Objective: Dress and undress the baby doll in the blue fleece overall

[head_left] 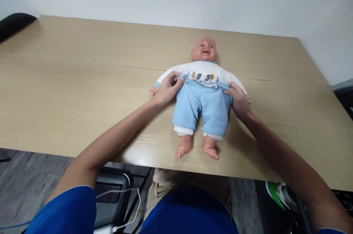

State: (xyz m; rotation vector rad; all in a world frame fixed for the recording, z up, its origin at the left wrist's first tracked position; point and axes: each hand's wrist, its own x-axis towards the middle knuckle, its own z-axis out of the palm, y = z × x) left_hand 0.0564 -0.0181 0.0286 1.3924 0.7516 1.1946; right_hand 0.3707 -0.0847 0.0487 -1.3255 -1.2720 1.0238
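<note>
A baby doll (204,51) lies on its back on the wooden table (82,79), head away from me and bare feet toward me. It wears a white top (202,69) and light blue trousers (202,107). My left hand (167,89) pinches the trousers' waistband at the doll's left-hand side as I see it. My right hand (238,99) grips the waistband on the other side. The doll's small hand (153,91) peeks out beside my left hand.
A dark chair back (13,22) stands at the far left corner. Below the near table edge are a dark case (111,191) with a white cable (129,204) and a shoe with green trim (278,193). A white wall rises behind the table.
</note>
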